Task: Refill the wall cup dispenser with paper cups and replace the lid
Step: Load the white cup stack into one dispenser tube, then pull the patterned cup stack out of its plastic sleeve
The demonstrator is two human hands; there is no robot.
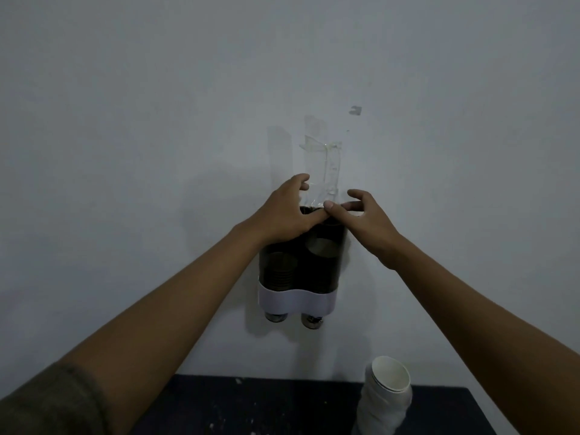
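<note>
A dark see-through two-tube cup dispenser (317, 271) hangs on the wall, with a white band (296, 301) round its base. Stacked cups show inside both tubes, and cup ends (309, 321) poke out below. My left hand (285, 215) curls over the dark lid (309, 211) at the dispenser's top, thumb along its front edge. My right hand (361, 215) grips the same lid from the right, thumb on the front rim and fingers curled behind. Much of the lid is hidden by both hands. A sleeve of white paper cups (387, 394) lies on the table at the lower right.
A dark, paint-speckled table (266, 406) stands against the wall under the dispenser. Clear tape strips (323, 158) run up the grey wall just above the dispenser. A small mark (355, 110) sits higher on the wall.
</note>
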